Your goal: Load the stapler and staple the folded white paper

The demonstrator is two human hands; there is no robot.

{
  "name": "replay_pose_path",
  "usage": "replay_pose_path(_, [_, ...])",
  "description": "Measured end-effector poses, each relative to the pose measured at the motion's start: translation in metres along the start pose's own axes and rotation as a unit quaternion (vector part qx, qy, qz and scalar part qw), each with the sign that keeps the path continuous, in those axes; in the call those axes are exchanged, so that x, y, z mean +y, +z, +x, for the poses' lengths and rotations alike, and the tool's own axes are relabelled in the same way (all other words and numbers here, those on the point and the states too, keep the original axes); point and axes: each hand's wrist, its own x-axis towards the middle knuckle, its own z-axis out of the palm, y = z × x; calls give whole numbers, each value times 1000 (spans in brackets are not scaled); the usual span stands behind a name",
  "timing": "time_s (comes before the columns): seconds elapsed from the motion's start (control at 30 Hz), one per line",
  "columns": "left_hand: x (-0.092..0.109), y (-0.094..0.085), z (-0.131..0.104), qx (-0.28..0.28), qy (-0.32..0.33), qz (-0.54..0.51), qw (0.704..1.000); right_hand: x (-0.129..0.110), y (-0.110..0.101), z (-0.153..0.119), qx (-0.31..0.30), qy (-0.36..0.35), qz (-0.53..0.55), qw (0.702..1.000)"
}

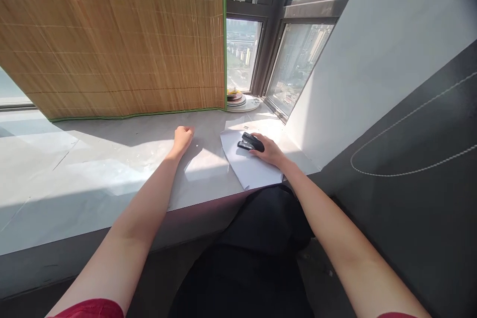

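Observation:
A black stapler [246, 142] is held in my right hand [267, 150], its front end pointing left over white paper [257, 171]. The paper lies on the light windowsill ledge [208, 159], close to its front edge. To the left of the paper, my left hand [184, 137] rests on the ledge, closed into a fist. Its fingers are curled, and nothing shows in them. A few small staple-like marks lie on the ledge just behind the stapler.
A bamboo blind [130, 39] with green edging hangs behind the ledge. Stacked plates [238, 101] stand in the window corner. On the right are a white wall [335, 59] and a looped bead cord [387, 175]. My knees touch the ledge's front area.

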Motion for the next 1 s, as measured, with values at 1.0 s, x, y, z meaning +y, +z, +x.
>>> replay_pose_path(1.0, [2,-1,1,-1,-18,10,1000,69,9,69,-59,13,-52,997])
